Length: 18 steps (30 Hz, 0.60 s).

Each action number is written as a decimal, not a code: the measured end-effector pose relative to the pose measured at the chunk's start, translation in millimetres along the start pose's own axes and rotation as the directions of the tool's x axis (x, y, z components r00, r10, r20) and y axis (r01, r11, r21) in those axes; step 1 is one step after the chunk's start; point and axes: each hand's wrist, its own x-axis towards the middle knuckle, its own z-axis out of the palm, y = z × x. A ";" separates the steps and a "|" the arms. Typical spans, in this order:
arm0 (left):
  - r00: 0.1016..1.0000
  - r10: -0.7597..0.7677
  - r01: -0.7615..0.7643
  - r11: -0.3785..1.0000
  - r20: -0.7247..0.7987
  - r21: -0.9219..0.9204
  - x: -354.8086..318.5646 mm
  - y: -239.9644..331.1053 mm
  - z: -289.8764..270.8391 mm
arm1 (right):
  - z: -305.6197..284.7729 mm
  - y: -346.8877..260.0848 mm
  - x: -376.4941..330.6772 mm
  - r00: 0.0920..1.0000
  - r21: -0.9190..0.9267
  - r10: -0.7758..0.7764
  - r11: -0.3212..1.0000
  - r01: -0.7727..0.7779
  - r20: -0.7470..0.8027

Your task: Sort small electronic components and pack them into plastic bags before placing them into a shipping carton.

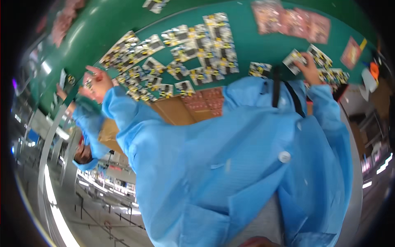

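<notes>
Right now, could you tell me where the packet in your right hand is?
In the head view it is at the upper right: the right hand holds the small packet over the green table, beside more packets.

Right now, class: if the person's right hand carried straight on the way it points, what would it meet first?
Probably the black-and-yellow packets on the green table just beyond the right hand, which holds a similar packet. The fisheye view leaves depth uncertain.

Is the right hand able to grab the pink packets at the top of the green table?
Probably yes, with a stretch. The right hand already holds a small card packet just below the pink packets, and only bare green table lies between them.
</notes>
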 end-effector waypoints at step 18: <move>0.629 0.763 -0.604 0.600 0.148 -0.526 -322.2 390.4 26.6 | 24.7 62.2 -22.7 0.999 0.516 0.036 0.856 -0.030 -0.002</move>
